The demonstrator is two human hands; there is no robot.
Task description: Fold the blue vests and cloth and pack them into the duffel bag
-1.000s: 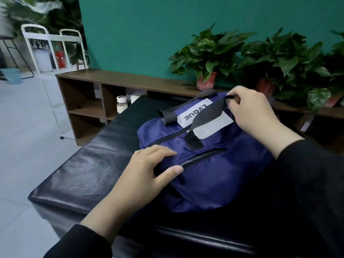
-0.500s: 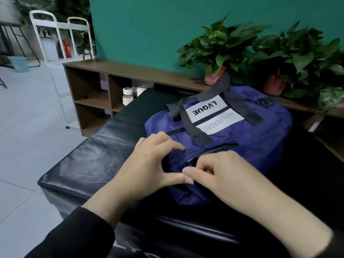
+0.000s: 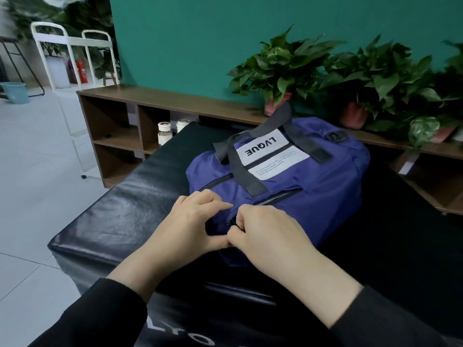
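Our left hand (image 3: pixel 191 221) pinches the blue duffel bag (image 3: pixel 313 186) fabric; our right hand (image 3: pixel 265 234) pinches its zipper pull (image 3: pixel 231 222)

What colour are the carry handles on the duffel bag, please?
The handles are black against the blue duffel bag; the head view shows them.

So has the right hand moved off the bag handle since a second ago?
Yes. The right hand has come down from the handle, toward the duffel bag's near end, and now pinches the zipper beside the left hand.

Bag (image 3: pixel 325 191): navy, black straps, white label with black print. Counter (image 3: pixel 120 214): glossy black. Wall (image 3: pixel 200 41): teal. Sleeves (image 3: pixel 100 319): black.
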